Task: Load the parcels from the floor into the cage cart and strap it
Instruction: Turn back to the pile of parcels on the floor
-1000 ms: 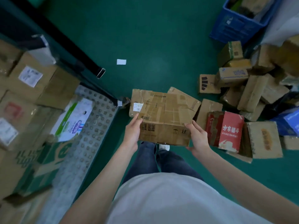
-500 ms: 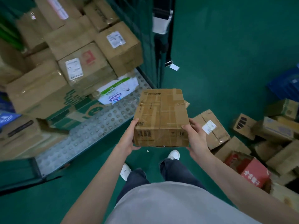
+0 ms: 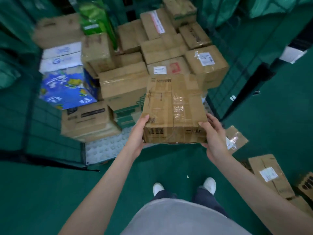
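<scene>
The cage cart (image 3: 108, 150) stands open toward the person, its pale studded floor showing at the front edge and green mesh walls rising on the left and right. Inside, it is already stacked with parcels: plain brown cartons taped in clear film, one with a white label and red mark (image 3: 166, 69), another labelled carton (image 3: 207, 65) at the right, a blue printed box (image 3: 66, 89) on the left with a white box (image 3: 61, 55) above it, and a green package (image 3: 95, 19) standing upright toward the back. A low brown carton (image 3: 88, 120) sits at the front left of the cart floor.

The taped cardboard box (image 3: 174, 107) is up in the air, held at the cart's open front, above its floor edge. It lies flat, its broad taped face up, its long axis running away from the person toward the stack, the short printed end facing back to them.

The left hand (image 3: 138, 133) grips the near left corner, thumb on top and fingers under. The right hand (image 3: 214, 134) clasps the near right corner the same way. The hands are apart, one at each side of the box.

More parcels lie on the green floor (image 3: 169, 167) at the right, one with a white label (image 3: 269, 175).
</scene>
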